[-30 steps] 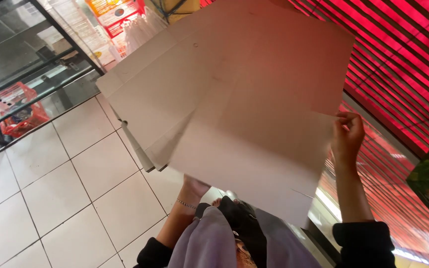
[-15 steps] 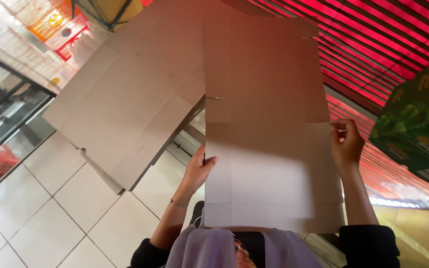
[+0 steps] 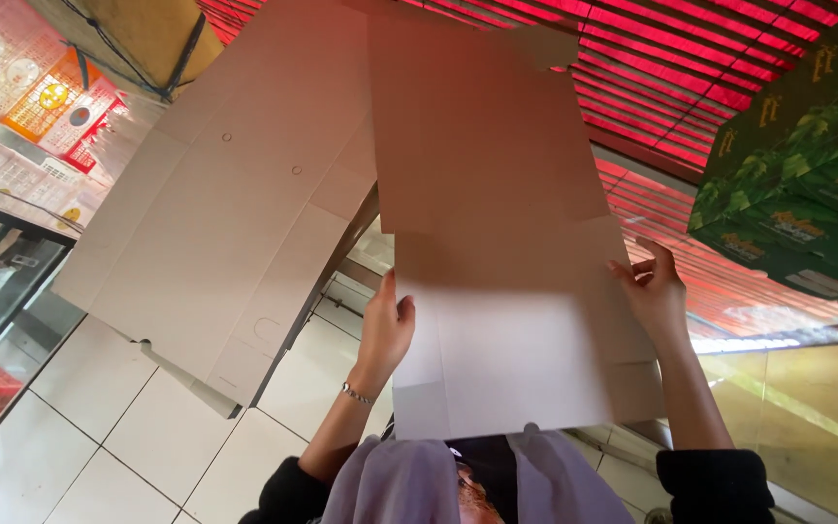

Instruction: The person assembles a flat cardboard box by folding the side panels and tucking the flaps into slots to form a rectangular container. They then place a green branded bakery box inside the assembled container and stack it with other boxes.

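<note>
You held a flat cardboard sheet (image 3: pixel 497 291) up with both hands.

Your left hand (image 3: pixel 385 325) gripped its left edge, thumb on the near face and fingers curled behind. Your right hand (image 3: pixel 654 291) pinched the right edge, fingers partly spread. The sheet stood between your raised arms, above the white tiled floor (image 3: pixel 99 427), just beside a stack of flattened cardboard (image 3: pixel 215 223), with green boxes (image 3: pixel 797 184) at the right.
</note>
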